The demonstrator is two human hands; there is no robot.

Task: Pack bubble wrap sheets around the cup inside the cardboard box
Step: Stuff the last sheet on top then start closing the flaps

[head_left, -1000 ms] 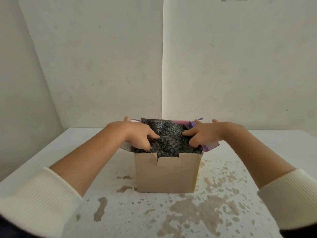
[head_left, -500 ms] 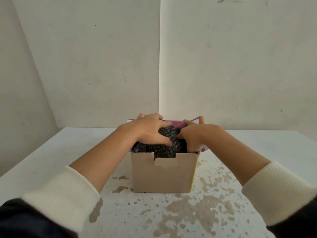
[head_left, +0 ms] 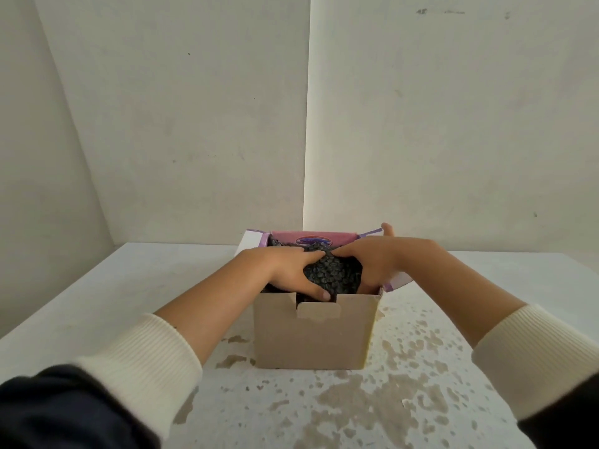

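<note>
A small cardboard box (head_left: 314,335) stands open on the white table, its purple-and-pink flaps spread at the back and sides. Dark grey bubble wrap (head_left: 334,275) fills its top. My left hand (head_left: 288,273) lies over the wrap from the left, fingers spread and pressing down on it, thumb at the box's near rim. From the right, my right hand (head_left: 372,264) grips the wrap, its fingers dug into the box. The cup is hidden under the wrap.
The white table (head_left: 129,303) has worn brown patches in front of and right of the box. Plain white walls meet in a corner behind the table.
Both hands have come together over the box and pushed the bubble wrap lower into it. The wrap that bulged above the rim now sits mostly inside.
</note>
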